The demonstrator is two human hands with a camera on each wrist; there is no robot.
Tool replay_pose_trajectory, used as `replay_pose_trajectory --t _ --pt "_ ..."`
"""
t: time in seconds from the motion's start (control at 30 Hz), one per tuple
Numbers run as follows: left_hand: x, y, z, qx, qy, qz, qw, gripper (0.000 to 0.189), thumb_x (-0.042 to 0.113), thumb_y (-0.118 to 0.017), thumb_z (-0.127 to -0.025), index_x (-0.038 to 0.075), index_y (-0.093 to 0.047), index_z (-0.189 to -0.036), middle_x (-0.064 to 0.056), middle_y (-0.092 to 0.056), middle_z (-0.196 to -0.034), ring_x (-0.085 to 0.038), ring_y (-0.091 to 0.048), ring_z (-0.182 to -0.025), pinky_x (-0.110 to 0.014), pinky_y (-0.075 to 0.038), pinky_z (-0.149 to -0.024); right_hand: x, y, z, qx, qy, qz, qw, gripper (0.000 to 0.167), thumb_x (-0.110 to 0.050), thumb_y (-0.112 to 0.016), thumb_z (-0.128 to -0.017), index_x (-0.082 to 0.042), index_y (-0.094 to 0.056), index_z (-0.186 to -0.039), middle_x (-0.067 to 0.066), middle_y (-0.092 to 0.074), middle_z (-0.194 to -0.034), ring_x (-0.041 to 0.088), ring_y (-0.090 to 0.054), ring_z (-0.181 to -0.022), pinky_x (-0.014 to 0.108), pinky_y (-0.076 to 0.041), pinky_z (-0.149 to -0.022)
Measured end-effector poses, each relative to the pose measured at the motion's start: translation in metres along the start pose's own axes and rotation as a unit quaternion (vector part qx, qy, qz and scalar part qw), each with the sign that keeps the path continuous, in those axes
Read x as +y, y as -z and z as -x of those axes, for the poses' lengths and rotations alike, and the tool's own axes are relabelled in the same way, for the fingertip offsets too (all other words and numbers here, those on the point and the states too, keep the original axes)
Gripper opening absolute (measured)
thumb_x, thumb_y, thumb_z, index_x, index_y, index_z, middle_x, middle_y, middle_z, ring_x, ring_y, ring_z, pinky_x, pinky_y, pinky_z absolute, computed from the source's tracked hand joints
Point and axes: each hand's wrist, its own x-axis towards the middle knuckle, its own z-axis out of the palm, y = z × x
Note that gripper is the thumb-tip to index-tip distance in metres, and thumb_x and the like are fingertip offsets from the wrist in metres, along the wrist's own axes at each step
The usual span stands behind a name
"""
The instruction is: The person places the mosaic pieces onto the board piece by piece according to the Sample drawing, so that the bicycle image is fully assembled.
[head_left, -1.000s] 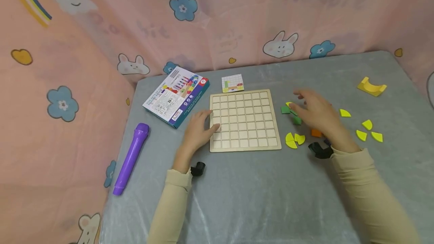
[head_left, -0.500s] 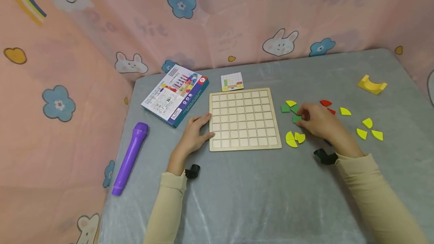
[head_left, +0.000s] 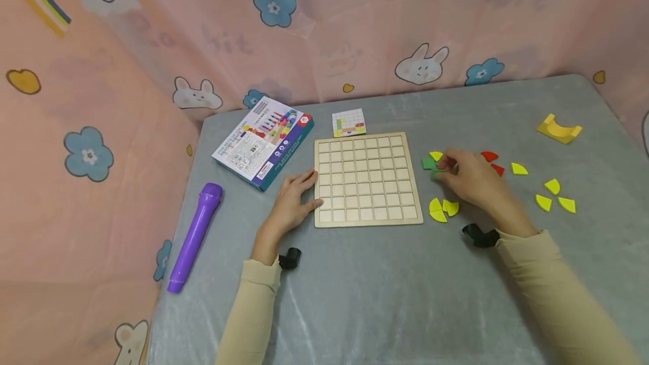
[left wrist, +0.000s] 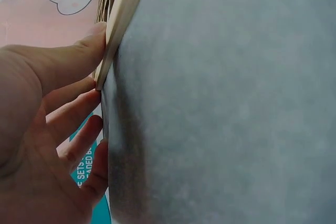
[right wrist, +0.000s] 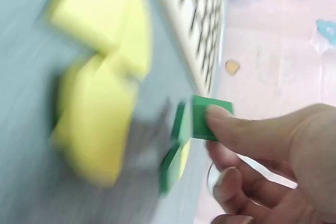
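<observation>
A square wooden grid board (head_left: pixel 367 180) lies flat mid-table. Along its left edge rests my left hand (head_left: pixel 290 203), thumb and fingers spread against the rim; the left wrist view shows the thumb touching the board's edge (left wrist: pixel 119 30). To the right of the board, my right hand (head_left: pixel 476 182) pinches a green square tile (right wrist: pixel 202 119) between thumb and fingers. Beside it sit other green tiles (head_left: pixel 428 163) and a yellow quarter-round piece (head_left: pixel 436 156). Nearer me are several yellow quarter-round pieces (head_left: pixel 438 211), blurred in the right wrist view.
Behind the board lies a small pattern card (head_left: pixel 349 123). A printed box (head_left: pixel 263 142) and a purple microphone-shaped stick (head_left: pixel 196 235) are on the left. Right of my right hand are red pieces (head_left: pixel 489 156), more yellow quarter-rounds (head_left: pixel 543 203) and a yellow arch block (head_left: pixel 559 130).
My right hand came down onto the green tiles, closed its fingers on one and shifted it slightly left. My left hand slid a little off the board's surface to its left edge.
</observation>
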Motion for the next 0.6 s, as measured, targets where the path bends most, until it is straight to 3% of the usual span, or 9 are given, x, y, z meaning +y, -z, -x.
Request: replay_pose_trajectory --t 0.2,0.4,0.6 --pt "-0.001 0.0 0.0 -0.002 0.002 0.003 1.0 0.072 0.022 -0.076 -0.099 0.01 -0.043 -0.161 -0.002 -0.034 -0.174 -0.032 -0.032 -0.153 -0.058 -0.026 -0.126 -0.035 -0.018 -0.017 0.066 0.06 -0.056 0.9944 0.009 -0.009 -0.073 -0.099 -0.002 -0.07 -0.103 0.018 -0.071 -0.096 0.029 -0.058 -0.079 0.038 -0.043 -0.068" --pt "-0.003 0.001 0.0 0.005 0.001 0.015 0.9999 0.07 0.02 -0.077 -0.098 0.009 -0.046 -0.16 -0.002 -0.036 -0.173 -0.032 -0.032 -0.153 -0.058 -0.028 -0.125 -0.072 -0.044 -0.047 0.043 0.075 -0.119 0.9891 0.009 -0.009 -0.071 -0.101 -0.001 -0.071 -0.104 0.018 -0.071 -0.098 0.026 -0.055 -0.076 0.036 -0.043 -0.069" --pt "-0.004 0.0 -0.002 0.013 -0.002 0.021 0.9997 0.069 0.019 -0.079 -0.097 0.008 -0.048 -0.158 -0.002 -0.038 -0.171 -0.032 -0.035 -0.15 -0.058 -0.03 -0.124 -0.102 -0.066 -0.073 -0.005 0.07 -0.134 0.9885 0.009 -0.011 -0.071 -0.101 -0.002 -0.072 -0.102 0.016 -0.072 -0.099 0.026 -0.058 -0.079 0.036 -0.045 -0.074"
